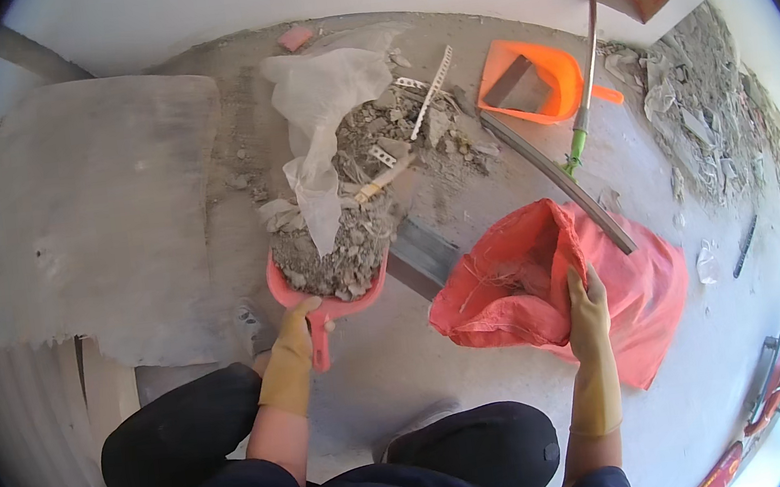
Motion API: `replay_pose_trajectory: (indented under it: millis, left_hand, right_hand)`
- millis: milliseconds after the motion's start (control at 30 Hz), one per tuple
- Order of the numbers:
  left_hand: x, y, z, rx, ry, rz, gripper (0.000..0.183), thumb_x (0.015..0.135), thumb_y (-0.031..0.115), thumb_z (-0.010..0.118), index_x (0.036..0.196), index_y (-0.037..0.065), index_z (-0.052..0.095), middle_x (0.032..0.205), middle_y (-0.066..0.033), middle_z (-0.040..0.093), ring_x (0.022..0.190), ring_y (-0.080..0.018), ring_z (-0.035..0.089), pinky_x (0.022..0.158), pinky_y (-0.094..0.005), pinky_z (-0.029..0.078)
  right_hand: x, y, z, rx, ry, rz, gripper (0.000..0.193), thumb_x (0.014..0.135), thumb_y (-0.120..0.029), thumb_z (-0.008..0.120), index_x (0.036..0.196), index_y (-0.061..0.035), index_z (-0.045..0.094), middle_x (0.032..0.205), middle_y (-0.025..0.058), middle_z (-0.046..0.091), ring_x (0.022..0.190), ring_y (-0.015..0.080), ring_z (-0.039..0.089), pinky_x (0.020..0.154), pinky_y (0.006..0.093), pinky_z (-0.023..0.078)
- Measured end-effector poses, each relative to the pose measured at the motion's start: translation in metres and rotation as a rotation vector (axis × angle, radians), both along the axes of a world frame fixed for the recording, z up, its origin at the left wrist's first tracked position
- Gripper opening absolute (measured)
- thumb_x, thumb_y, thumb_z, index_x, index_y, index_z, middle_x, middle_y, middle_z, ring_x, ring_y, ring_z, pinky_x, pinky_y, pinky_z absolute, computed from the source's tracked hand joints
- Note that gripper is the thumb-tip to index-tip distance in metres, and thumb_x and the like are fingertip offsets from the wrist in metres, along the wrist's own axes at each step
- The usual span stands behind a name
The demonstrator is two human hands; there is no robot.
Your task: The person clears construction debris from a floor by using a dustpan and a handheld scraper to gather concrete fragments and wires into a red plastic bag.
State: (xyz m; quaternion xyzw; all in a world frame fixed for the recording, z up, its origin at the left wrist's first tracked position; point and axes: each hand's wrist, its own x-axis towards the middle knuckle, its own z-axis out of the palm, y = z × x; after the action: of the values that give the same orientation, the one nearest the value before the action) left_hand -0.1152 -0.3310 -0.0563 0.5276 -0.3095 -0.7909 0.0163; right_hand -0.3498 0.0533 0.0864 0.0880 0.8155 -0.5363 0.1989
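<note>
Left hand (295, 323), gloved, closed on the near edge of the pink dustpan (351, 307) beside its handle, left of the red sack (641, 297); fingers underneath hidden. Right hand (588, 306), also gloved, pinches the sack's rim, mouth gaping leftward. Progress, my read: this load is scooped, grey rubble (356, 262) heaped in the dustpan but not yet in the sack; how full the sack is, can't tell. Left over: loose debris (443, 136) on the floor (726, 321), beyond the sack and to its left, with plastic sheeting (329, 87) trailing alongside onto the dustpan's load. Orange dustpan (568, 74) lies beyond the sack; bigger debris pile (703, 121) farther off, beyond it to the right.
</note>
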Motion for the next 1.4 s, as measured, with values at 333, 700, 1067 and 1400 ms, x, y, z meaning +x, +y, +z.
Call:
replay_pose_trajectory:
  millis: [333, 700, 1067, 1400]
  left_hand:
    - [-0.021, 0.025, 0.058, 0.026, 0.119, -0.209, 0.033, 0.082, 0.021, 0.068, 0.109, 0.003, 0.061, 0.083, -0.0073, 0.065, 0.057, -0.0179, 0.057, 0.046, -0.0291, 0.046]
    - [-0.079, 0.041, 0.137, -0.194, 0.163, -0.495, 0.024, 0.086, 0.021, 0.066, 0.096, -0.001, 0.065, 0.072, -0.0090, 0.065, 0.055, -0.0174, 0.060, 0.048, -0.0297, 0.047]
    - [-0.097, 0.101, 0.124, -0.099, 0.151, -0.775, 0.028, 0.085, 0.012, 0.066, 0.110, -0.001, 0.060, 0.082, -0.0100, 0.067, 0.056, -0.0197, 0.063, 0.046, -0.0311, 0.049]
    - [-0.083, 0.109, 0.100, -0.041, 0.156, -0.867, 0.037, 0.085, 0.008, 0.062, 0.120, -0.001, 0.057, 0.088, -0.0091, 0.067, 0.060, -0.0185, 0.065, 0.046, -0.0299, 0.051]
  right_hand:
    - [-0.014, -0.005, 0.027, 0.457, -0.158, 0.079, 0.050, 0.100, -0.050, 0.044, 0.135, -0.0163, 0.057, 0.124, 0.0124, 0.066, 0.120, 0.0288, 0.058, 0.102, 0.0351, 0.040]
    - [-0.056, -0.021, 0.038, 0.265, -0.181, 0.088, 0.065, 0.095, -0.061, 0.041, 0.130, -0.0112, 0.061, 0.116, 0.0125, 0.068, 0.114, 0.0275, 0.060, 0.100, 0.0343, 0.040]
    - [-0.091, 0.036, -0.004, -0.171, -0.236, -0.192, 0.041, 0.099, -0.043, 0.052, 0.101, -0.0048, 0.067, 0.084, -0.0007, 0.063, 0.072, 0.0119, 0.056, 0.068, 0.0289, 0.047]
    - [-0.091, 0.110, 0.027, 0.349, -0.125, -0.016, 0.050, 0.100, -0.045, 0.049, 0.116, -0.0007, 0.067, 0.104, 0.0059, 0.069, 0.097, 0.0156, 0.062, 0.091, 0.0301, 0.046]
